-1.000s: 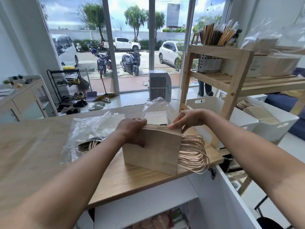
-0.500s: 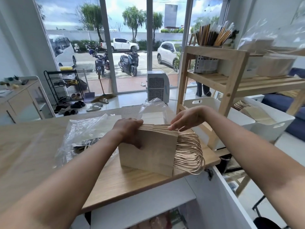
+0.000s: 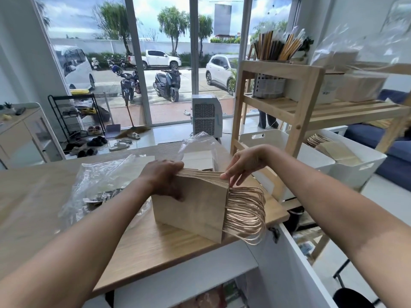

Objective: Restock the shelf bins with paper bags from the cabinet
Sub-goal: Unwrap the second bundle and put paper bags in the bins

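Note:
A stack of brown paper bags (image 3: 195,207) stands on edge on the wooden counter (image 3: 155,245), its twisted paper handles (image 3: 246,214) fanning out to the right over the counter's corner. My left hand (image 3: 164,178) grips the stack's left top corner, fingers curled over the near face. My right hand (image 3: 242,165) touches the top edges at the right end, thumb and fingertips on the bags. Two white shelf bins (image 3: 360,172) sit low in the wooden shelf (image 3: 300,103) to the right; the nearer right one holds paper bags (image 3: 333,150).
Crumpled clear plastic wrap (image 3: 100,181) lies on the counter to the left, another piece (image 3: 198,145) behind the stack. An open white cabinet door (image 3: 307,274) juts out below right. A grey holder of sticks (image 3: 269,85) stands on the shelf.
The stack and both hands stay in about the same place. My right hand's fingers have spread a little at the stack's right top edge.

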A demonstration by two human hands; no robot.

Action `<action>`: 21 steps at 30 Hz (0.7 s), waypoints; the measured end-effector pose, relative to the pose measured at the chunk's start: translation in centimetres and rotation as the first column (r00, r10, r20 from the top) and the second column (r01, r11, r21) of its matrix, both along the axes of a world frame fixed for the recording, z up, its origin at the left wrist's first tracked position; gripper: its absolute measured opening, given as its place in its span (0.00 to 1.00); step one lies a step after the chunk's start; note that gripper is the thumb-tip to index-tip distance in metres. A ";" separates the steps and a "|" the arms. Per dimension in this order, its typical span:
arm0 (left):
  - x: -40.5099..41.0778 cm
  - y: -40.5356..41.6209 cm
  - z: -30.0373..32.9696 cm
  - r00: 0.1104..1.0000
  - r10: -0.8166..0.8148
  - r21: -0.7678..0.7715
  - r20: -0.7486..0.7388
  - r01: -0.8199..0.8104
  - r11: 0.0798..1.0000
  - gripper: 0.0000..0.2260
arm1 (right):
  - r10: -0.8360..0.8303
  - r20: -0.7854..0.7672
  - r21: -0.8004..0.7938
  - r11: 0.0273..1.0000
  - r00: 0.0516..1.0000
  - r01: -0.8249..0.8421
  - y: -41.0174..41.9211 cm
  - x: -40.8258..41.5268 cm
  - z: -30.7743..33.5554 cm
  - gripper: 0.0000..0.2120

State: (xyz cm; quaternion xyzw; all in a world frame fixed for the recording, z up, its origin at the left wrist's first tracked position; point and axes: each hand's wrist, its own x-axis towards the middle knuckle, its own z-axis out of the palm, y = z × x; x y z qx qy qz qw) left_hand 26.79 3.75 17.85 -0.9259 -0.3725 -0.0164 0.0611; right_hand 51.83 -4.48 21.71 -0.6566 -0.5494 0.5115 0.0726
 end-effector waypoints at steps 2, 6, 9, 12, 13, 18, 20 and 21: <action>0.0 0.0 0.0 1.000 -0.004 0.002 0.000 0.004 1.000 0.33 | -0.024 -0.028 0.000 1.000 0.999 0.024 0.1 0.3 -0.3 0.08; 0.2 0.0 0.0 1.000 -0.002 0.004 -0.006 0.002 1.000 0.33 | -0.016 -0.110 -0.020 1.000 0.994 0.014 0.3 0.9 -0.8 0.12; 0.4 0.1 0.1 1.000 0.005 0.005 -0.016 -0.005 1.000 0.33 | -0.021 -0.169 -0.032 0.999 0.985 0.016 0.5 1.3 -1.3 0.23; 0.6 0.2 0.1 1.000 0.013 -0.005 -0.018 -0.013 1.000 0.34 | -0.010 -0.224 -0.050 0.999 0.974 -0.001 0.8 1.9 -2.3 0.29; 0.6 0.2 0.1 1.000 0.012 -0.007 -0.020 -0.012 1.000 0.34 | -0.012 -0.231 -0.051 0.999 0.973 0.000 0.8 2.0 -2.6 0.31; 0.6 0.5 0.1 1.000 0.000 -0.010 -0.019 0.000 1.000 0.35 | -0.066 -0.262 -0.029 0.998 0.963 0.061 0.4 1.9 -2.9 0.29; 0.6 0.6 0.1 1.000 -0.001 -0.018 -0.022 0.000 1.000 0.35 | -0.092 -0.256 -0.010 0.996 0.962 0.092 -0.1 1.6 -2.6 0.28; 0.6 0.6 0.1 1.000 -0.001 -0.020 -0.022 0.000 1.000 0.35 | -0.103 -0.242 0.003 0.994 0.965 0.106 -0.3 1.6 -2.5 0.28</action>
